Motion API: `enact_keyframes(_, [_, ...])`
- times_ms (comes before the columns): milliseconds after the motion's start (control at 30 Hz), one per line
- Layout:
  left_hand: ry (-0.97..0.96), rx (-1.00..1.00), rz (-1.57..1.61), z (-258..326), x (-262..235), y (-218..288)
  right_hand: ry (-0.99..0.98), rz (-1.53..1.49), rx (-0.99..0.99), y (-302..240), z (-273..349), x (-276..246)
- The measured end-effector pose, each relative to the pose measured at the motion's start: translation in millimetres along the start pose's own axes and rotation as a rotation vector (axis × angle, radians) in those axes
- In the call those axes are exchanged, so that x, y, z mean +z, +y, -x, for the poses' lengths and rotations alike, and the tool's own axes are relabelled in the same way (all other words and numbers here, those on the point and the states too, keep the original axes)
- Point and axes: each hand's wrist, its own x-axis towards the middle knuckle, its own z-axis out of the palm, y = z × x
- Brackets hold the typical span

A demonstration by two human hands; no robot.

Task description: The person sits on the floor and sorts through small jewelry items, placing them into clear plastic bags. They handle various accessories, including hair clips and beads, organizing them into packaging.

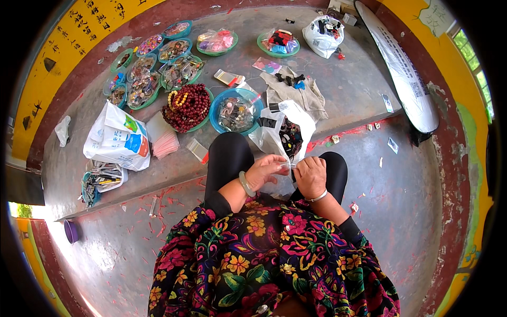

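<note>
Above my lap, my left hand (265,171), with a pale bangle at the wrist, pinches one side of a thin piece of clear plastic (288,167). My right hand (310,177), wearing a silvery bangle, is closed on its other side, thumb and fingers pressed together. What the plastic is, or whether it contains anything, I cannot make out. Just beyond my hands, between my knees, a white plastic bag (302,113) stands with its mouth open. Dark, shiny small items (290,138) fill it. My fingertips overlap its near edge in the view.
A blue basin (215,108) of bagged trinkets stands beyond my left knee, by dark red beads (191,108). Several trinket baskets (179,71) lie farther left. A white shopping bag (119,138) and a pen-filled container (122,177) are leftward. Grey cloth (303,98) lies ahead on the raised ledge.
</note>
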Motion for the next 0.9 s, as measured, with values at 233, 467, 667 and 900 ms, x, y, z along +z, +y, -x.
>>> enact_keyframes(233, [0.109,-0.015,-0.119,-6.7,1.9,-9.4,-0.003,0.072,-0.175,-5.8,1.9,5.8])
enact_keyframes(467, [0.277,0.109,-0.204,-10.0,-8.6,-19.9,-0.002,-0.279,0.132,-5.1,-0.4,-1.0])
enact_keyframes(667, [0.242,0.133,-0.167,-5.4,-2.9,-11.9,-0.117,-1.37,0.872,30.6,26.4,31.4])
enact_keyframes(900, [0.132,-0.041,0.04,-3.9,-5.0,-11.2,-0.261,-1.341,0.976,15.6,27.7,33.4])
